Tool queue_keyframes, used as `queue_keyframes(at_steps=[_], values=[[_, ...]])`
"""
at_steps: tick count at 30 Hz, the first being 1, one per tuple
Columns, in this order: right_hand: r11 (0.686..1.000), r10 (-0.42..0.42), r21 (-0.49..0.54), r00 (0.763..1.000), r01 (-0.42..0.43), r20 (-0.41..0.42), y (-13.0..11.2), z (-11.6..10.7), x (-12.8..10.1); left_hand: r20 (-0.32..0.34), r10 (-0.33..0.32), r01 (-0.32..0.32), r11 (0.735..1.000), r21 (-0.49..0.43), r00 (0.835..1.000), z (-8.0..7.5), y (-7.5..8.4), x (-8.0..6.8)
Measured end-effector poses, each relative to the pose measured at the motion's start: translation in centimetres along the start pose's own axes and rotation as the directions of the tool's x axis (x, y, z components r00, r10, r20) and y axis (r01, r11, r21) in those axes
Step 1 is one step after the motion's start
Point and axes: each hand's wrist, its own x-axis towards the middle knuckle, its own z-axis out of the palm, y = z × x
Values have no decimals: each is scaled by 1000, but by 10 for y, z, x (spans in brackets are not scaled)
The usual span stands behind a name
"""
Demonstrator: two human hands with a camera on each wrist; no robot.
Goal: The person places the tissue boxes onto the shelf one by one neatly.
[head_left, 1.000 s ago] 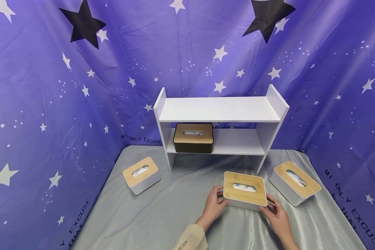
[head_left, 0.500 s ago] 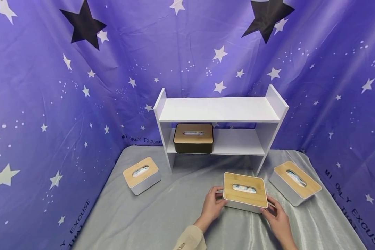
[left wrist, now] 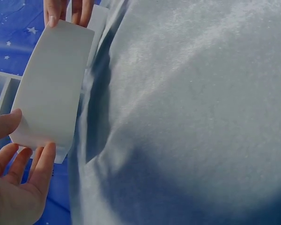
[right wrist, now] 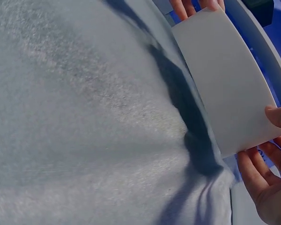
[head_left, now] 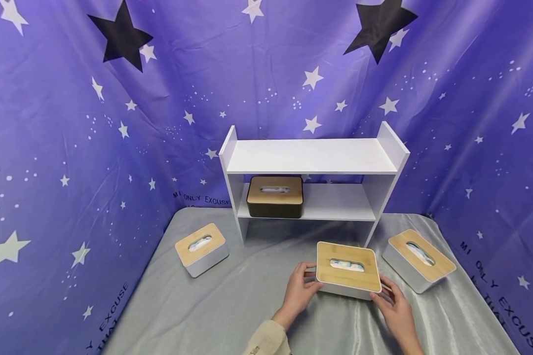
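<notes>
A white tissue box (head_left: 353, 281) with a light wooden lid is held between both hands, low in front of the shelf's right side. My left hand (head_left: 298, 292) grips its left end, thumb at the front edge and fingers along the side. At the opposite end, my right hand (head_left: 396, 311) grips it in the same manner. Both wrist views show the plain white front of the box (left wrist: 54, 84), with thumbs and fingers at its two ends. Dark shadow lies on the cloth beside it; whether its underside touches the cloth, I cannot tell.
A white two-tier shelf (head_left: 311, 157) stands at the back, with a black tissue box (head_left: 275, 209) on its lower tier, left side. Similar white tissue boxes sit at left (head_left: 209, 259) and right (head_left: 408, 271) on the grey cloth (head_left: 204, 315). Purple starry curtains (head_left: 266, 74) surround the table.
The held tissue box has shifted only slightly, its far edge now a little higher in the head view. Both hands keep their grip. The other boxes and the shelf have not moved.
</notes>
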Motion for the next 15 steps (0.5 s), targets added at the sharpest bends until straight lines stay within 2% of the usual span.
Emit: queue_keyframes(at_steps=[9,15], values=[[997,-80,-6,997,80,-22,-15,-3,2,-12,61,-61,998,-10,998,-7,15,2],[992,-123,5,991,124,-58,-25,-5,5,-23,79,-80,997,-12,997,-9,26,4]])
